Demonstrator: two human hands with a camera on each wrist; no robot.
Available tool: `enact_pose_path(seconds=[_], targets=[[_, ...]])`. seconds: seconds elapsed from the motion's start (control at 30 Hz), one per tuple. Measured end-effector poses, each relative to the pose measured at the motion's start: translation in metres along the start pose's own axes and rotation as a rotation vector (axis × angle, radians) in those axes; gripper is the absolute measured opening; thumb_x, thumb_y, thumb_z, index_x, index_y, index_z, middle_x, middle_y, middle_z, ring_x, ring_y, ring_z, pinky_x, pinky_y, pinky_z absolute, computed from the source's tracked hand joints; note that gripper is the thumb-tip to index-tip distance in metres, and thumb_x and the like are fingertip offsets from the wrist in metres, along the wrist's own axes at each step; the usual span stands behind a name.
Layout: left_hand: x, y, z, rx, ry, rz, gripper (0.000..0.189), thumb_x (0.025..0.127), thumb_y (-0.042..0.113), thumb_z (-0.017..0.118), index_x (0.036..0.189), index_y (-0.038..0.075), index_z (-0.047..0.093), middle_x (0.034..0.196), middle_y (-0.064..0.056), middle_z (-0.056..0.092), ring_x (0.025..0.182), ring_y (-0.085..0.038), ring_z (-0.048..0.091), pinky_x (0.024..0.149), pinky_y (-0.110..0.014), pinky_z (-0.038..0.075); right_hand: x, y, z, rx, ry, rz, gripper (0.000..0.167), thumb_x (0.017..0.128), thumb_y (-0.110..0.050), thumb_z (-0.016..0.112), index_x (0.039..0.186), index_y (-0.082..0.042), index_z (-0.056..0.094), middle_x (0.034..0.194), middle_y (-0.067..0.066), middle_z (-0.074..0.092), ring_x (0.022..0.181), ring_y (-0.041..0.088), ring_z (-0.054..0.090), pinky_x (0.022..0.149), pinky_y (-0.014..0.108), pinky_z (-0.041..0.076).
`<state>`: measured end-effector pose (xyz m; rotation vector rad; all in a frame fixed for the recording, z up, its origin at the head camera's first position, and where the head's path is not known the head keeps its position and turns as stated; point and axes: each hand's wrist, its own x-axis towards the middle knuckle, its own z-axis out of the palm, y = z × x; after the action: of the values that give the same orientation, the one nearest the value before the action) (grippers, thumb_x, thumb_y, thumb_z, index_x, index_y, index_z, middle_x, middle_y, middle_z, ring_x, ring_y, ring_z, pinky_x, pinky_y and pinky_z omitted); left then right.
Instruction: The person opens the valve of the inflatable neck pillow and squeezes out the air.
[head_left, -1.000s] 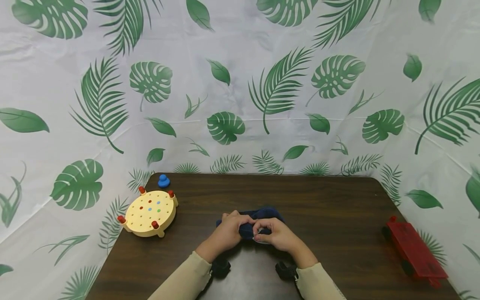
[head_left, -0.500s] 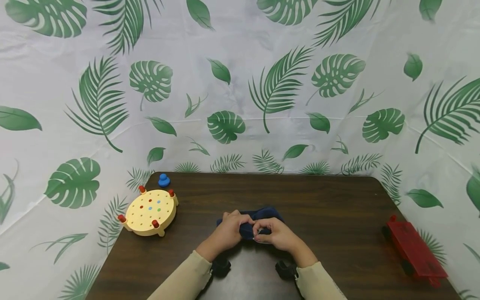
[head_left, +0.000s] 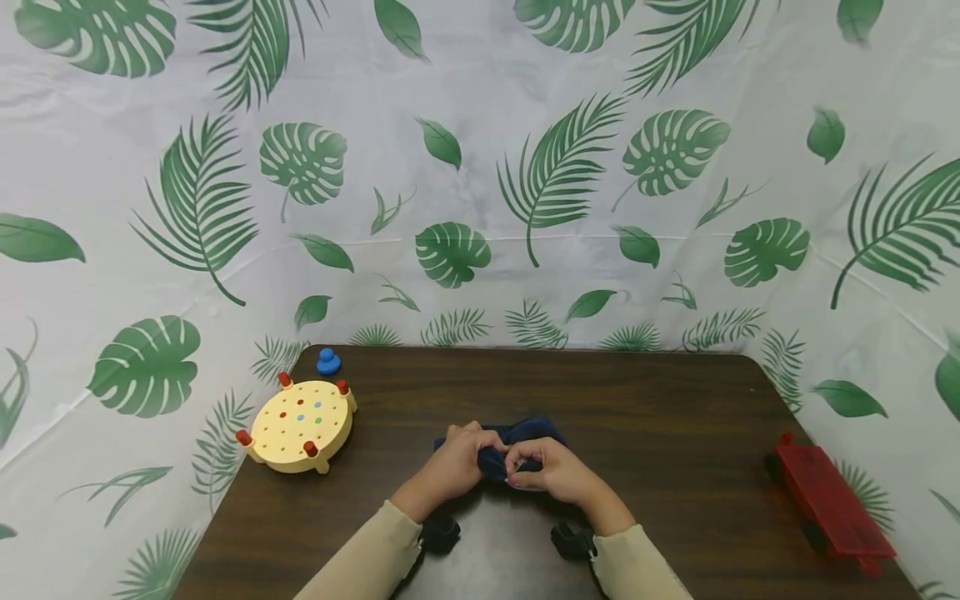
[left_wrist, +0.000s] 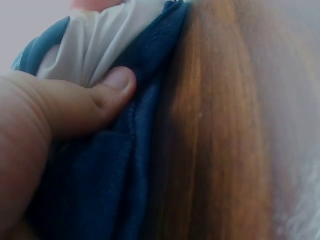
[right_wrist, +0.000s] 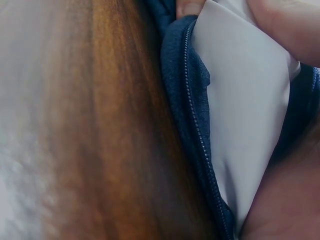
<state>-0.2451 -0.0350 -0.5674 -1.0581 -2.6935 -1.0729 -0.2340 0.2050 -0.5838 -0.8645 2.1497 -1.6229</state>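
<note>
A dark blue zippered fabric cover (head_left: 534, 429) lies on the table between the two hands, bunched and curved. Its zipper (right_wrist: 196, 115) is parted in the right wrist view, and white inner cloth (right_wrist: 245, 90) shows through the gap. My left hand (head_left: 452, 462) grips the cover from the left, its thumb (left_wrist: 107, 95) pressing at the border of blue fabric and white cloth. On the right, my right hand (head_left: 557, 471) pinches at the opening with thumb and forefinger brought together, the white cloth beside them. The other fingers are mostly hidden by fabric.
A round yellow pegboard stool (head_left: 300, 423) with red-tipped legs lies upside down on the left of the dark wooden table (head_left: 645, 400). Behind it sits a blue knob-shaped piece (head_left: 327, 362). A red toy with dark wheels (head_left: 831, 498) stands at the right edge.
The far part of the blue cover has sunk slightly near the right hand. Both hands stay in almost the same place.
</note>
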Motion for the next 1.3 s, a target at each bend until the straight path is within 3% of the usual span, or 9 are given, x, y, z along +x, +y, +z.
enact_pose_path(seconds=[0.57,0.73,1.03,1.17,1.3], targets=[[0.002,-0.011,0.002,-0.043,-0.009,-0.031,0.006,0.097,0.031,0.082,0.092,0.027,0.079,0.087,0.010,0.065,0.083,-0.002,0.051,0.092,-0.035,0.037,0.007,0.009,-0.001,-0.003,-0.031,-0.053,0.011,0.097,-0.010,0.081,0.097,-0.003,0.072,0.090,-0.011,0.067,0.087,0.002,0.064,0.079,0.021,0.056],[0.003,-0.013,0.008,-0.041,0.000,-0.028,0.005,0.097,0.030,0.083,0.100,0.028,0.080,0.094,0.007,0.070,0.085,-0.004,0.050,0.089,-0.035,0.034,0.007,0.011,-0.006,-0.020,-0.032,-0.022,0.011,0.098,-0.015,0.081,0.099,-0.007,0.074,0.092,-0.011,0.070,0.089,0.004,0.065,0.082,0.022,0.056],[0.005,-0.011,0.011,0.028,-0.004,0.025,0.018,0.097,0.030,0.085,0.114,0.028,0.078,0.107,0.011,0.080,0.087,-0.002,0.049,0.088,-0.032,0.030,0.003,0.017,-0.010,-0.012,-0.022,-0.028,0.010,0.098,-0.014,0.081,0.101,-0.006,0.075,0.094,-0.008,0.070,0.092,0.005,0.066,0.085,0.024,0.056],[0.006,-0.009,0.002,0.066,-0.054,0.037,0.035,0.097,0.021,0.084,0.131,0.026,0.075,0.125,0.007,0.078,0.097,-0.007,0.053,0.092,-0.035,0.032,0.003,0.012,-0.013,-0.043,0.020,-0.008,0.010,0.099,-0.018,0.082,0.102,-0.012,0.075,0.097,-0.007,0.072,0.092,0.007,0.067,0.083,0.024,0.056],[0.003,-0.005,-0.012,0.066,-0.107,0.071,0.059,0.096,0.019,0.085,0.150,0.029,0.064,0.147,0.000,0.066,0.126,-0.020,0.056,0.106,-0.049,0.041,-0.004,-0.001,-0.022,-0.177,0.125,-0.075,0.010,0.100,-0.023,0.081,0.109,-0.023,0.076,0.108,-0.005,0.073,0.106,0.010,0.068,0.097,0.025,0.053]])
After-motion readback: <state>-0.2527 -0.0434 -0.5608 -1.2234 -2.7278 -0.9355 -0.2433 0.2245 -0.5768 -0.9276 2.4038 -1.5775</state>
